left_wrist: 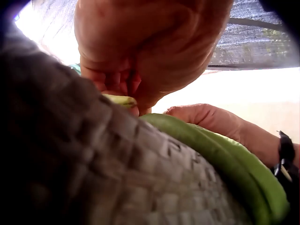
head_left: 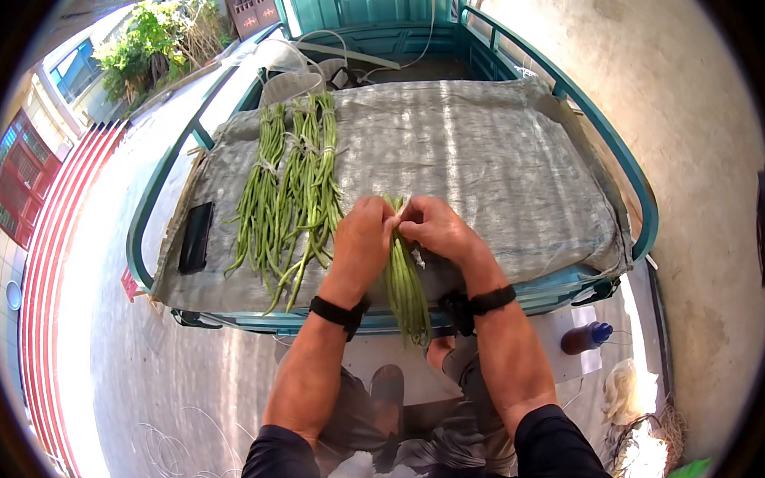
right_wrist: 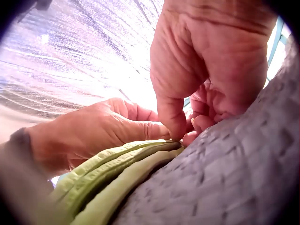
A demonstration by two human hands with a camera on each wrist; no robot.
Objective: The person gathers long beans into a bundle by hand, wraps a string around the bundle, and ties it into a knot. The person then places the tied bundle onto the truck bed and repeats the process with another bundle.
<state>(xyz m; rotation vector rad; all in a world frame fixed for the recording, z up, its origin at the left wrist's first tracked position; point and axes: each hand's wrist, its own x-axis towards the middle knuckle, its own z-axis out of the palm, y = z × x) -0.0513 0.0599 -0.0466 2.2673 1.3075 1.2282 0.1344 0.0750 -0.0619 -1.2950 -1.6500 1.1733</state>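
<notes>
A bundle of long green beans [head_left: 408,297] hangs over the front edge of the cloth-covered cart bed, between the forearms. My left hand [head_left: 364,240] grips its upper part from the left, fingers curled. From the right, my right hand [head_left: 439,228] pinches at the same spot, and both thumbs come close together there. The right wrist view shows the fingertips [right_wrist: 176,129] bent right at the beans [right_wrist: 117,176]. Whatever lies between the fingertips is hidden. Tied bundles of long beans [head_left: 292,183] lie to the left on the cloth.
Grey woven cloth [head_left: 498,176] covers the cart bed, with green side rails [head_left: 602,139] around it. A black phone-like slab [head_left: 196,237] lies at the left edge. A pale container [head_left: 289,86] stands behind the beans. On the ground at right is a blue-capped bottle [head_left: 584,339].
</notes>
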